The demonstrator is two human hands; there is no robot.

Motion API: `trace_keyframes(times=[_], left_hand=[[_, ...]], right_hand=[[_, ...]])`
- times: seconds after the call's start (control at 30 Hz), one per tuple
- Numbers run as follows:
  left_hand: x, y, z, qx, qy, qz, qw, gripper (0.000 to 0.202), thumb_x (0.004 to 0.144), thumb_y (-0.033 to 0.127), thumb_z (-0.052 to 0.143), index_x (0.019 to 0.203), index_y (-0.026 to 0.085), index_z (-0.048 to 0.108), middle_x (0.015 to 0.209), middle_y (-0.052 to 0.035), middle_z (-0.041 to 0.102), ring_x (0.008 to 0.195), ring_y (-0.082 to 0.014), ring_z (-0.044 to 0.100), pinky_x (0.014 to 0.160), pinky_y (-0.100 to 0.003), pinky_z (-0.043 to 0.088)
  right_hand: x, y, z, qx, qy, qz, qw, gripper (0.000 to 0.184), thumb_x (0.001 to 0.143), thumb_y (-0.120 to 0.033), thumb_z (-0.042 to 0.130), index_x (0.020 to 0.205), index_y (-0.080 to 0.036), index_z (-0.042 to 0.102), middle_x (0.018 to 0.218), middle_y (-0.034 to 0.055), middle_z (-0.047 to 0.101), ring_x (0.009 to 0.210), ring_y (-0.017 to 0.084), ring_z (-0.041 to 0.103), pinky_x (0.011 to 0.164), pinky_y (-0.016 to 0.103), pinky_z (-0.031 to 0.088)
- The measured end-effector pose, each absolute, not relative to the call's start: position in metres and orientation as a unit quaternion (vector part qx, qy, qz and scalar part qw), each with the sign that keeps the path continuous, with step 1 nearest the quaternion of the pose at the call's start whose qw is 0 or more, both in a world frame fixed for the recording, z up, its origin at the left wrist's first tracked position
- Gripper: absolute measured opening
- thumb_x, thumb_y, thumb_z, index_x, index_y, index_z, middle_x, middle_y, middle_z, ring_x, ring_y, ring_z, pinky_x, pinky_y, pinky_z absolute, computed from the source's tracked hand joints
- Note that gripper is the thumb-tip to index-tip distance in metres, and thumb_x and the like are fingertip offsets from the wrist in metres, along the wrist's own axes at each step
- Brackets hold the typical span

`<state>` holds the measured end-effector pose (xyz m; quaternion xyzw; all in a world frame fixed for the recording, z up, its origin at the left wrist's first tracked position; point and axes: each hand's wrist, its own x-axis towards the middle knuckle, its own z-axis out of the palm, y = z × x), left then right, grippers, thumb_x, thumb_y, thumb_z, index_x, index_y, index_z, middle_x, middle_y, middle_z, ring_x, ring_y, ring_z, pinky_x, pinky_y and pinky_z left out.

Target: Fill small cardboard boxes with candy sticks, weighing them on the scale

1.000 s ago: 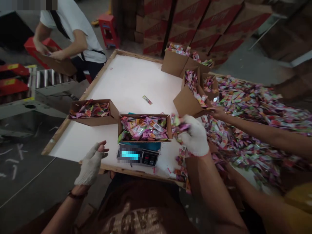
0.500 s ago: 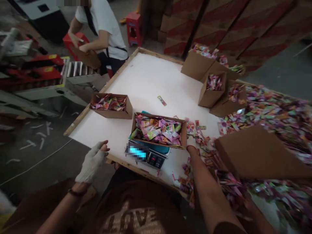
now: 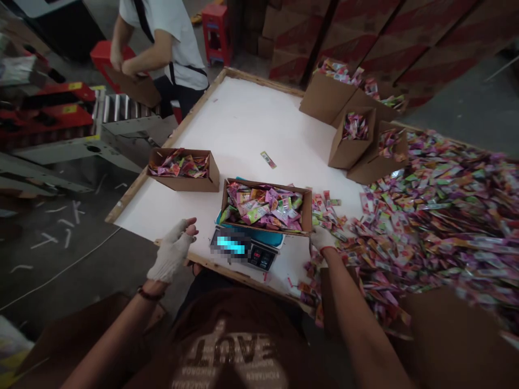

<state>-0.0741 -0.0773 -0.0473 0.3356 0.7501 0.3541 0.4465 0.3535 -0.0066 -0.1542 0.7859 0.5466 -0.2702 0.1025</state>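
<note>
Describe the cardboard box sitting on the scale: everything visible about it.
The cardboard box is a shallow, open-topped tray of plain brown card, rectangular, with low walls. It is filled to about the rim with small sachets in pink, purple, green and orange. It sits level on a scale with a blue platform, near the front edge of the white table. The gloved right hand rests at its right front corner; the gloved left hand is apart, over the table's front edge.

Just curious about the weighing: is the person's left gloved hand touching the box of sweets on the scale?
Apart. The head view shows the left hand hovering with bare white table between it and the box.
</note>
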Motion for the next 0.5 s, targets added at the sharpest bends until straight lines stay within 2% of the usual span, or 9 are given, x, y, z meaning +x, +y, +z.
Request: trace_keyframes(times=[0.1,0.17,0.27,0.33,0.4,0.47,0.5], left_hand=[[-0.079,-0.082,-0.053,0.348,0.756,0.336,0.44,0.09,0.067,0.08,0.069,0.128,0.014,0.07,0.097,-0.0123,0.075,0.1,-0.0311,0.071,0.092,-0.045,0.055],[-0.085,-0.087,-0.056,0.352,0.765,0.328,0.428,0.086,0.07,0.077,0.069,0.13,0.016,0.069,0.099,-0.0117,0.075,0.099,-0.0302,0.071,0.093,-0.045,0.054],[-0.092,-0.091,-0.058,0.347,0.774,0.324,0.42,0.083,0.071,0.076,0.069,0.129,0.016,0.07,0.098,-0.0115,0.076,0.097,-0.0296,0.071,0.09,-0.044,0.053],[-0.093,-0.089,-0.058,0.345,0.773,0.322,0.424,0.083,0.07,0.076,0.069,0.127,0.015,0.07,0.096,-0.0113,0.076,0.097,-0.0298,0.071,0.088,-0.042,0.054],[-0.091,-0.086,-0.058,0.347,0.768,0.318,0.435,0.084,0.068,0.076,0.07,0.127,0.016,0.07,0.095,-0.011,0.076,0.096,-0.0298,0.072,0.087,-0.042,0.055],[-0.088,-0.083,-0.058,0.348,0.765,0.316,0.439,0.086,0.067,0.076,0.071,0.128,0.016,0.069,0.096,-0.0106,0.076,0.093,-0.0297,0.072,0.087,-0.042,0.055],[-0.087,-0.082,-0.057,0.348,0.767,0.316,0.436,0.086,0.066,0.077,0.071,0.128,0.017,0.069,0.096,-0.0105,0.076,0.092,-0.0296,0.073,0.087,-0.042,0.055]], right_hand=[[0.358,0.016,-0.104,0.775,0.568,-0.261,0.097,0.015,0.087,-0.016,0.06,0.087,-0.016,0.075,0.083,0.0093,0.072,0.083,0.022,0.067,0.076,0.032,0.048],[0.354,0.025,-0.057,0.78,0.588,-0.207,0.048,0.015,0.086,-0.018,0.058,0.087,-0.018,0.074,0.082,0.0103,0.07,0.079,0.024,0.065,0.074,0.036,0.047],[0.33,0.021,0.023,0.726,0.666,-0.104,-0.136,0.015,0.087,-0.025,0.056,0.087,-0.021,0.07,0.084,0.0091,0.068,0.081,0.025,0.063,0.075,0.038,0.048],[0.304,0.016,0.062,0.637,0.725,-0.118,-0.233,0.014,0.086,-0.025,0.058,0.092,-0.021,0.07,0.085,0.0062,0.068,0.081,0.023,0.063,0.078,0.038,0.049],[0.284,0.019,0.075,0.564,0.752,-0.197,-0.278,0.027,0.083,-0.025,0.064,0.109,-0.02,0.071,0.09,0.0037,0.069,0.075,0.018,0.062,0.074,0.033,0.05],[0.279,0.032,0.06,0.553,0.729,-0.252,-0.316,0.04,0.085,-0.028,0.066,0.124,-0.019,0.067,0.098,0.0031,0.071,0.07,0.014,0.06,0.068,0.03,0.05],[0.284,0.042,0.044,0.579,0.703,-0.248,-0.33,0.038,0.089,-0.03,0.064,0.125,-0.018,0.066,0.099,0.0033,0.071,0.07,0.014,0.06,0.068,0.029,0.05]])
